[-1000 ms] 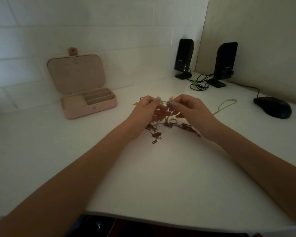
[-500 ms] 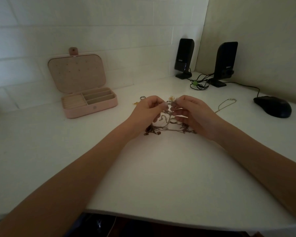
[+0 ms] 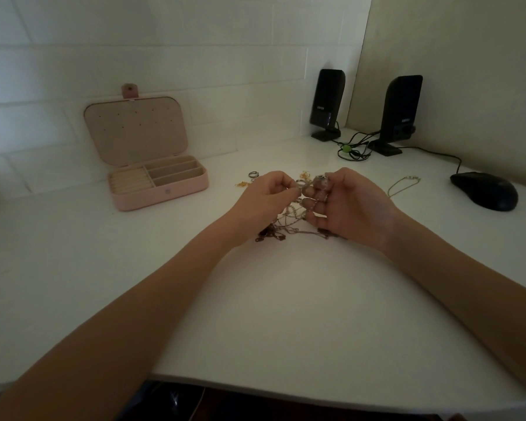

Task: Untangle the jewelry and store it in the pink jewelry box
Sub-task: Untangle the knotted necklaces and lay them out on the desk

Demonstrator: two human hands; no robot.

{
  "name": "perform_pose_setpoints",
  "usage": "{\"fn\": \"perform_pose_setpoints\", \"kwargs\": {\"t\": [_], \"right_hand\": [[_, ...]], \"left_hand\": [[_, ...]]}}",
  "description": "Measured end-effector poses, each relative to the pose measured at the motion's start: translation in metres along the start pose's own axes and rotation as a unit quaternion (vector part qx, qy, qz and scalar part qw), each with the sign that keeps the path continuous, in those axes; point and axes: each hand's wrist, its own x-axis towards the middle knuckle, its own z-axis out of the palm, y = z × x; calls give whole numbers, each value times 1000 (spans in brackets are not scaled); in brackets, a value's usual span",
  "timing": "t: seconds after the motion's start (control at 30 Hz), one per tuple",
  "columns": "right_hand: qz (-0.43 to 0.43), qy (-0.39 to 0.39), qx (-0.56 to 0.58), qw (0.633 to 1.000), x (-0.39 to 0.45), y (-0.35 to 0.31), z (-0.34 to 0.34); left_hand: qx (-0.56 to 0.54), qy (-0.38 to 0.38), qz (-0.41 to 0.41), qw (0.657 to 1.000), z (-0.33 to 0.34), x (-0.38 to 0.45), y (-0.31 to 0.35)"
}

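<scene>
Both hands, left hand and right hand, pinch the tangled jewelry at counter centre; the open pink jewelry box sits far left. The chains look light, limp and snag-prone, so grip is best taken near one knot, easing single strands.

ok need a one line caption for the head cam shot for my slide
Left hand and right hand pinch a tangle of chains over a white desk, the open pink jewelry box waiting nearby.

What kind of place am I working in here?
Most likely a home desk or computer corner, not a workshop. A white desk set against a white brick wall carries two black speakers with tangled cables and a black computer mouse, next to the open pink jewelry box.
</scene>
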Motion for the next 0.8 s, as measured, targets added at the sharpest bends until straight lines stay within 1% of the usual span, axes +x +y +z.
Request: {"fn": "perform_pose_setpoints", "kwargs": {"t": [0.07,0.13,0.23,0.33,0.4,0.47,0.57,0.67,0.73,0.8], "right_hand": [[0,28,-71,997,0,0,1],[-23,68,-178,981,0,2,3],[-78,66,-257,961,1,6,1],[-139,46,-381,913,1,10,-1],[-177,55,-420,889,1,11,0],[-191,79,-403,891,0,9,0],[-181,106,-349,913,-2,4,-1],[-162,101,-307,932,-3,3,0],[-146,90,-231,958,-3,3,3],[-136,89,-149,975,-4,1,4]], "left_hand": [[-29,-7,-23,999,-2,-1,2],[-70,-18,-36,997,-5,-1,3],[-78,-22,-30,996,-8,-2,5],[-75,-27,-25,997,-8,-2,5],[-81,-23,-24,996,-9,-3,5],[-86,-7,-26,996,-10,-2,6],[-83,13,-31,996,-12,-1,6],[-111,-8,-35,993,-12,-1,6],[-144,-23,-36,989,-12,-1,6],[-149,-23,-36,988,-12,-1,5]]}}
